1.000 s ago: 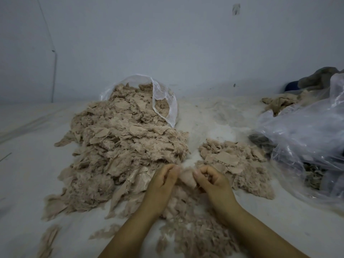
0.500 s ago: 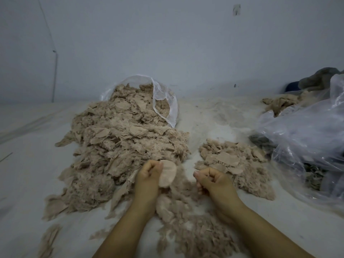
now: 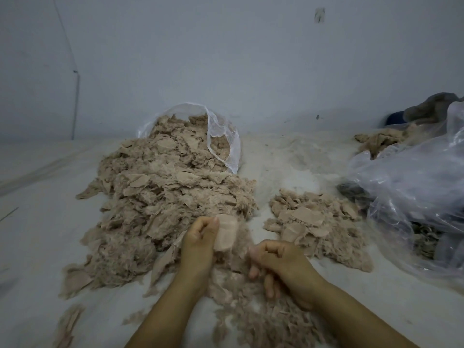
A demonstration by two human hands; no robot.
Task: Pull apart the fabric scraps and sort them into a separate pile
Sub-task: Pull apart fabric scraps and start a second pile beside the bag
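A: Pinching a flat beige scrap (image 3: 226, 231), the left hand (image 3: 198, 241) is holding it upright just in front of the big scrap heap (image 3: 160, 197).
B: Right hand (image 3: 281, 266)?
A: Curling its fingers right of that scrap; grip unclear. Sorted pile (image 3: 316, 227) is sitting right of the heap.

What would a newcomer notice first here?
The big heap of beige scraps spilling from a clear bag at centre left. Right of it lies a smaller pile. In front, the left hand holds one flat scrap up.
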